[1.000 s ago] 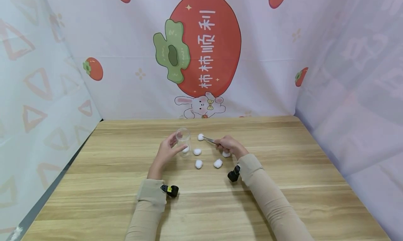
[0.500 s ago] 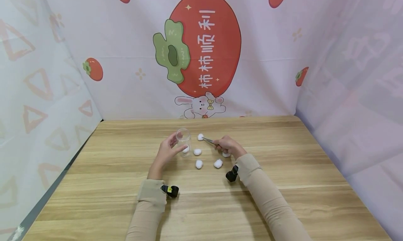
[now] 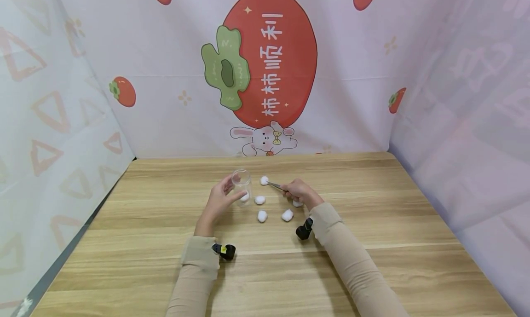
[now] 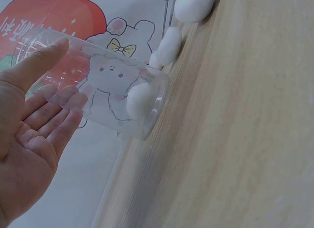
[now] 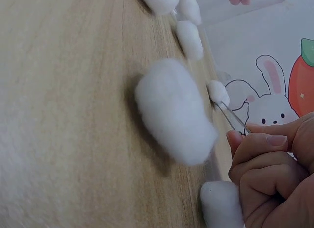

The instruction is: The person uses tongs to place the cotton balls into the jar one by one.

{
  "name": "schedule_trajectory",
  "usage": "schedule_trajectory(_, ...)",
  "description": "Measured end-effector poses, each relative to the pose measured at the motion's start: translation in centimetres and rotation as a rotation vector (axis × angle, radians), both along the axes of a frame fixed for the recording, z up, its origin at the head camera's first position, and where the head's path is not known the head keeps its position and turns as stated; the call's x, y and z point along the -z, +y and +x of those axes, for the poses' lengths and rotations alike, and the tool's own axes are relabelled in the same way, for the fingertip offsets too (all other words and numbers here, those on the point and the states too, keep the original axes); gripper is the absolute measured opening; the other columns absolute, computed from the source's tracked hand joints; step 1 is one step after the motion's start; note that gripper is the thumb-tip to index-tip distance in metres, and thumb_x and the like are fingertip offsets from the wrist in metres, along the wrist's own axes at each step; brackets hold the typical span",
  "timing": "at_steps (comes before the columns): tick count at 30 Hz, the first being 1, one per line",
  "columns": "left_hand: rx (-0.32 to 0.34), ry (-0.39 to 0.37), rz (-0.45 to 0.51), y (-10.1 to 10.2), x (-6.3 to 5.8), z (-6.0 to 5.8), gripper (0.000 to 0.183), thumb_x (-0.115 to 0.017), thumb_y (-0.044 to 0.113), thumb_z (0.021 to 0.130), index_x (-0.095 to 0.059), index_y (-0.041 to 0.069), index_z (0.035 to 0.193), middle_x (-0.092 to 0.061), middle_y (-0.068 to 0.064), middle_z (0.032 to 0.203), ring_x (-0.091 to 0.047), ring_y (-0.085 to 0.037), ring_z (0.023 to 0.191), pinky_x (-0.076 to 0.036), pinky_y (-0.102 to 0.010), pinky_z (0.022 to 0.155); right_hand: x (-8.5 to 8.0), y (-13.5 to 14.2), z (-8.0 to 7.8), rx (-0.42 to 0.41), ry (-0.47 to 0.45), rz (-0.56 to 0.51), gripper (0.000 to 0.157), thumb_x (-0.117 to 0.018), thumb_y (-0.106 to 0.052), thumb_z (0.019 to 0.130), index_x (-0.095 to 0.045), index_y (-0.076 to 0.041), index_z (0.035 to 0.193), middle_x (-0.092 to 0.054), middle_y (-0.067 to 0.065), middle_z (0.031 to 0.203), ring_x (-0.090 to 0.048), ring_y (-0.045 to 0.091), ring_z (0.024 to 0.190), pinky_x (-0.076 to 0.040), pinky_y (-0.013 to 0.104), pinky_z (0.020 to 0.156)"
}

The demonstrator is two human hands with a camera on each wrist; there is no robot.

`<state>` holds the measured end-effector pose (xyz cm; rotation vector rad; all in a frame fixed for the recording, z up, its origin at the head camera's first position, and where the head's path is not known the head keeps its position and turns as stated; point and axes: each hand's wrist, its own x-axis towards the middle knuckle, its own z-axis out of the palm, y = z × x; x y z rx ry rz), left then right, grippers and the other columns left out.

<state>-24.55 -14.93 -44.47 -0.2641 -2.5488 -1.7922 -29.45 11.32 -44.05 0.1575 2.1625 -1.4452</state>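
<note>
My left hand (image 3: 219, 198) holds a clear plastic cup (image 4: 105, 83) upright, thumb on one side and fingers on the other. One cotton ball (image 4: 141, 101) lies at the bottom of the cup. In my right hand (image 3: 300, 191), a pair of metal tweezers (image 3: 276, 186) is pinched between thumb and fingers. The tips are right at the farthest cotton ball (image 5: 218, 92), just right of the cup, and the two legs look slightly spread in the right wrist view.
Several more cotton balls lie on the wooden table (image 3: 265, 280): one (image 3: 259, 200) beside the cup, one (image 3: 262, 216) nearer the front, one (image 3: 287, 215) to its right, and one (image 3: 297, 203) partly behind the right hand. A printed cloth (image 3: 165, 123) hangs behind the table.
The right wrist has shifted very slightly to the left, the tweezer tips staying at the same cotton ball. My left hand and the cup have not moved.
</note>
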Motion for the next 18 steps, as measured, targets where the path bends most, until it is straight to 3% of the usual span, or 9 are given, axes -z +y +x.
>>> schedule_trajectory(8, 0.002, 0.000, 0.000, 0.04, 0.14, -0.09, 0.070, -0.075, 0.019, 0.084, -0.041, 0.004, 0.144, -0.051, -0.022, 0.143, -0.047, -0.035, 0.137, -0.039, -0.040, 0.119, 0.11, 0.12, 0.04, 0.015, 0.009, -0.022, 0.031, -0.048, -0.020, 0.101, -0.063, 0.001, 0.085, -0.045, -0.008, 0.050, -0.025, 0.003, 0.042, -0.019, 0.015, 0.039)
schedule_trajectory(10, 0.005, -0.011, 0.000, 0.21, -0.57, 0.32, 0.070, -0.074, 0.016, 0.085, -0.040, 0.001, 0.144, -0.050, -0.024, 0.143, -0.046, -0.036, 0.137, -0.038, -0.041, 0.119, 0.16, 0.13, 0.02, 0.016, 0.008, -0.017, 0.031, -0.048, -0.021, 0.101, -0.064, 0.001, 0.086, -0.045, -0.008, 0.050, -0.024, 0.003, 0.042, -0.019, 0.016, 0.039)
schedule_trajectory(15, 0.004, -0.015, -0.001, 0.20, -0.56, 0.31, 0.070, -0.074, 0.015, 0.085, -0.040, 0.001, 0.144, -0.050, -0.023, 0.143, -0.046, -0.036, 0.137, -0.038, -0.040, 0.120, -0.05, 0.18, 0.25, 0.018, 0.013, -0.018, 0.033, -0.048, -0.023, 0.101, -0.064, 0.003, 0.090, -0.043, -0.007, 0.050, -0.023, 0.004, 0.042, -0.019, 0.016, 0.041)
schedule_trajectory(18, -0.005, -0.008, 0.002, 0.07, 0.14, -0.10, 0.071, -0.075, 0.018, 0.084, -0.040, 0.003, 0.144, -0.051, -0.021, 0.143, -0.047, -0.034, 0.137, -0.039, -0.039, 0.119, -0.35, 0.24, 0.40, 0.019, 0.008, -0.036, 0.034, -0.046, -0.022, 0.102, -0.064, 0.006, 0.095, -0.042, -0.007, 0.051, -0.023, 0.004, 0.043, -0.020, 0.016, 0.042)
